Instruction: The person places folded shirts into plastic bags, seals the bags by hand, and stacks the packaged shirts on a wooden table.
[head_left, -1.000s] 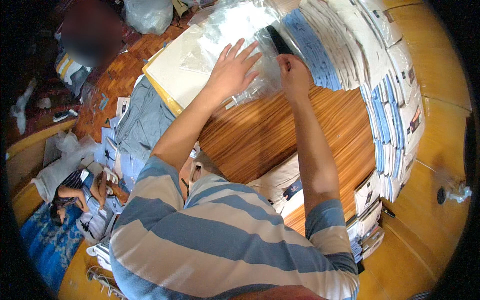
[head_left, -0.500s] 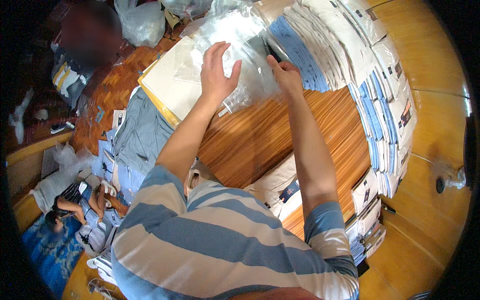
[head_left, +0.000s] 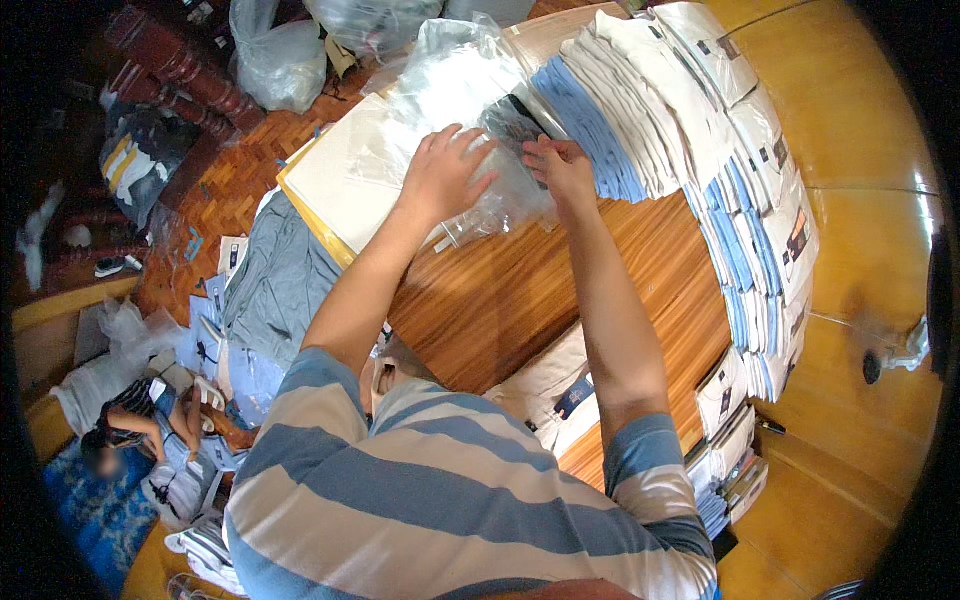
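A clear plastic bag (head_left: 470, 150) lies crumpled at the upper centre of the frame, on the far edge of a wooden table (head_left: 520, 290), and I have both hands on it. My left hand (head_left: 445, 175) lies flat on the bag with the fingers spread wide, pressing it down. My right hand (head_left: 560, 165), just beside it, has its fingers curled narrow at the bag's right edge; whether they actually pinch the plastic I cannot tell. Under the bag, toward the upper left, sits a flat white board (head_left: 335, 190) with a yellow edge. Curving down the right side of the frame, stacks of folded white and blue shirts (head_left: 740, 220) line the table. A grey cloth (head_left: 280, 280) hangs at centre left, and another person (head_left: 130, 430) sits on the floor at lower left.
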